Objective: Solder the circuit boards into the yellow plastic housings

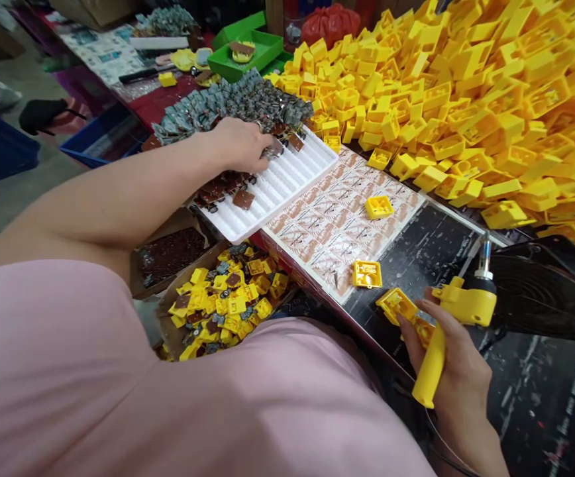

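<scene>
My left hand (240, 146) reaches across to the heap of small circuit boards (228, 103) with grey parts. Its fingers are bent together around the edge of a brown circuit board (275, 150); the fingertips are partly hidden. The boards lie on a ribbed white tray (287, 177). My right hand (459, 371) is wrapped around the handle of a yellow pistol-shaped tool (466, 305), its metal tip pointing up and a cable trailing below. The same hand's fingers also hold small open yellow plastic cases (397, 303). Just beyond them lies another open yellow case (367, 273).
A large pile of yellow cases (466, 99) covers the back right. One yellow case (379, 207) sits on the patterned sheet (327, 218). A box of mixed yellow parts (232, 298) stands below the table edge. A green tray (262, 50) is at the back, a black fan-like object (550, 285) at right.
</scene>
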Tool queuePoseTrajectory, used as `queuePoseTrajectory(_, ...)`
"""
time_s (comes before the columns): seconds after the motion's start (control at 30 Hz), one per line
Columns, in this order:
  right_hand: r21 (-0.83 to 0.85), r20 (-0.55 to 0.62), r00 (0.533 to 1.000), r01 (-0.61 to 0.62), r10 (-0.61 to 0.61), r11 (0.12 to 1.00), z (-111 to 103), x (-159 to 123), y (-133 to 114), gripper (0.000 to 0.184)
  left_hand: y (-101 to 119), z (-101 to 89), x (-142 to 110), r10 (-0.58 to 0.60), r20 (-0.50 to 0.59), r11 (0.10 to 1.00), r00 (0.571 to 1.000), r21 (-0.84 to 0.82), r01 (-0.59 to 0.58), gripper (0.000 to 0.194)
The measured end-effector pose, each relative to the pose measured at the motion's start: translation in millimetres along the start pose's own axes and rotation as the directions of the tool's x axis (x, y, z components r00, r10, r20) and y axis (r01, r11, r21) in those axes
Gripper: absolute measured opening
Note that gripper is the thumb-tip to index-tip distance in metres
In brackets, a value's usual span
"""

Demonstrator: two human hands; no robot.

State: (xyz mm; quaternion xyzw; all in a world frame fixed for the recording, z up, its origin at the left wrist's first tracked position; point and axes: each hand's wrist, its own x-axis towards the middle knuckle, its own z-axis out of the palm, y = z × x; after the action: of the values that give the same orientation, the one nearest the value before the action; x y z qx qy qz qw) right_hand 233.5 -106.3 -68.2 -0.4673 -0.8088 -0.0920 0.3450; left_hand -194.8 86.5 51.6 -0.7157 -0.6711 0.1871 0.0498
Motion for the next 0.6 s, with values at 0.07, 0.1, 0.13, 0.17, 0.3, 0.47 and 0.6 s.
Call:
queuePoseTrajectory(0.07, 0.024, 0.004, 1.000, 0.006, -0.006, 1.000, 3.6, 11.5, -6.8, 0.051, 12.0, 2.1, -3.5, -0.020, 0.009, 1.000, 1.000, -0.004, 0.020, 0.066)
queuePoseTrajectory(0.1, 0.034, 0.009, 1.000, 0.019, -0.019, 0.999, 6.9, 18.1, -10.0, 0.049, 18.2, 5.3, -6.2, -0.018, 0.014, 1.000, 1.000, -0.014, 0.018, 0.065)
queuePoseTrajectory(0.13, 0.043, 0.010, 0.999, 0.036, -0.037, 0.998, 11.0, 24.8, -12.9, 0.047, 23.4, 9.7, -9.4, -0.014, 0.009, 0.999, 1.000, -0.029, 0.014, 0.063)
queuePoseTrajectory(0.17, 0.051, 0.021, 0.998, 0.052, -0.053, 0.997, 15.8, 31.2, -15.4, 0.046, 27.1, 14.7, -12.7, -0.012, -0.014, 0.999, 1.000, -0.050, 0.011, 0.060)
queuePoseTrajectory(0.3, 0.070, 0.090, 0.994, 0.060, -0.066, 0.996, 37.8, 50.6, -22.5, 0.044, 22.0, 29.4, -21.8, 0.007, -0.140, 0.992, 0.990, -0.120, -0.024, 0.054)
queuePoseTrajectory(0.47, -0.006, 0.185, 0.982, 0.032, -0.031, 0.999, 59.4, 58.0, -28.4, 0.038, -2.2, 17.0, -21.5, 0.035, -0.163, 0.979, 0.986, -0.191, -0.067, 0.085)
queuePoseTrajectory(0.6, 0.022, 0.230, 0.972, 0.036, -0.040, 0.999, 63.2, 55.0, -29.8, 0.028, -9.7, 2.0, -31.6, -0.039, -0.201, 0.954, 0.979, -0.298, -0.023, 0.099)
